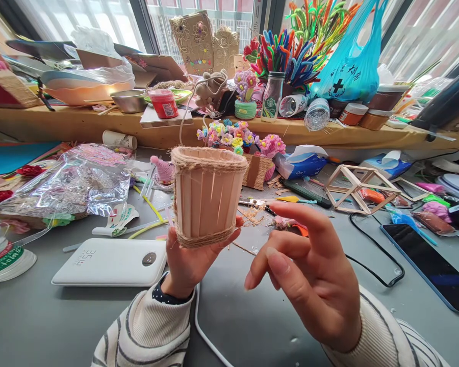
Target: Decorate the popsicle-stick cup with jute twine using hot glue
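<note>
Left grip (185,265): clamped on the pot (206,204) from below, thumb at the left of its base, fingertips showing at the lower right.
Pot's place: in the air above the desk (248,326), its base down in the left grip, its walls and rim rising clear above the fingers.
Right grip (315,275): fingers curved and apart from the thumb, holding nothing that shows; it is to the right of the pot and lower, not touching it.
Pot's walls: pale, flat sticks (204,201) standing side by side, with narrow slits between some of them.
Pot's bands: rough tan twine (204,159) wound round the rim and again round the base; more runs down the left side.
Pot's shape: roughly upright, rounded at the corners, a little wider at the top, mouth facing up with some of the inner wall showing.
Desk's left part: a white power bank (110,262), lying flat beside the left grip.
Desk's right edge: a dark phone (430,267), near it.
Desk's far edge: colourful flowers (229,135), behind the pot and near the sill (95,122).
</note>
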`<state>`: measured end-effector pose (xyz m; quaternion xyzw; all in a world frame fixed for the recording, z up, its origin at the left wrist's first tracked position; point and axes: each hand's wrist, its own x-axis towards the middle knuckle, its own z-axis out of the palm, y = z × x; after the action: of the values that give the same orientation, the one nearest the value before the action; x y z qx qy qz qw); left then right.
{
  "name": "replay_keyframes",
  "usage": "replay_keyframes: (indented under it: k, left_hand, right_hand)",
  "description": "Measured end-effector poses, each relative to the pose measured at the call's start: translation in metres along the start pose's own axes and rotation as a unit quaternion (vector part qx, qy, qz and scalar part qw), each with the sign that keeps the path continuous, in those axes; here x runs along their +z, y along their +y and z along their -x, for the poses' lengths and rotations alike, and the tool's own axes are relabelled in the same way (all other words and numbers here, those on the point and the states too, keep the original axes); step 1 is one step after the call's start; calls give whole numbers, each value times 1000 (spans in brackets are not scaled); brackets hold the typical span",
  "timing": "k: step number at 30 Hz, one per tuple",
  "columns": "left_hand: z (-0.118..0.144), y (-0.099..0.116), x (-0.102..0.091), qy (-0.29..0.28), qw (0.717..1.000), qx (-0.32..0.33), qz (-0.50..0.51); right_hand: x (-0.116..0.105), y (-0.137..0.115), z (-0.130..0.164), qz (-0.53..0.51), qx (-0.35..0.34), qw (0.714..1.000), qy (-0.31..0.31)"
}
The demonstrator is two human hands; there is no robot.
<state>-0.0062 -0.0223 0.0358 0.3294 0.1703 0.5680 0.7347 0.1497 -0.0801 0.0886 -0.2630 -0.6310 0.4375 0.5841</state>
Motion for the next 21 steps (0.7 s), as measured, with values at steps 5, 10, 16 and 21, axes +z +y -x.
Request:
replay_keyframes:
  k: [5,10,16,21]
  left_hand:
    - [0,0,-3,-15,1000,1,4]
    - [0,0,-4,-13,1000,-8,10]
    - [-2,-1,-5,-53,998,9,31]
    - [-3,-1,-5,-75,996,9,40]
  right_hand:
    - [1,1,-1,-20,13,1000,-8]
    - [-1,-3,-4,-18,70,997,-4]
    - [-4,-2,-8,-103,121,987,-9]
    - [-4,-1,-12,-170,166,971,1]
